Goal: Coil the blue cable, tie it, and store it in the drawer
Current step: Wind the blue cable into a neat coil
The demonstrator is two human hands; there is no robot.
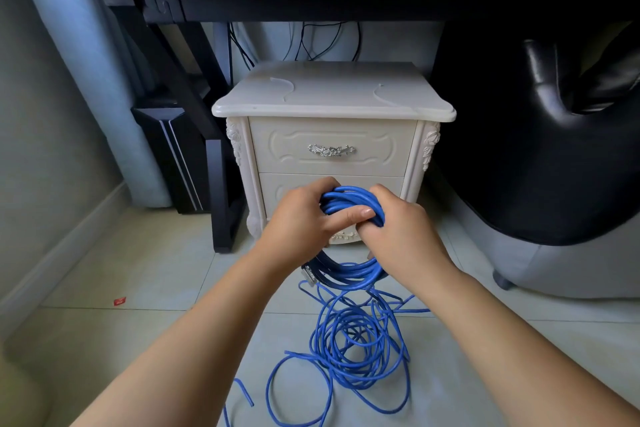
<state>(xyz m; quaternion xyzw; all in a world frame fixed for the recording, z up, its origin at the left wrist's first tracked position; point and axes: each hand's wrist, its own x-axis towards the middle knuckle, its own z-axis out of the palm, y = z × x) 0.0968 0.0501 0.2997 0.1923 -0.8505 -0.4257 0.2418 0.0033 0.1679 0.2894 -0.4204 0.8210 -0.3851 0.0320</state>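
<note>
Head view — left hand, right hand curl round blue cable — near drawer.

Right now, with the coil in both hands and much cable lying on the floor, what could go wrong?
1. The loose loops on the floor cross one another; pulling them in may drag a knot into the coil of blue cable.
2. The left hand and right hand both grip the coil, while the thin white strips, probably ties, lie on the nightstand top; reaching for one may let turns spring loose.
3. The top drawer is closed too.
</note>
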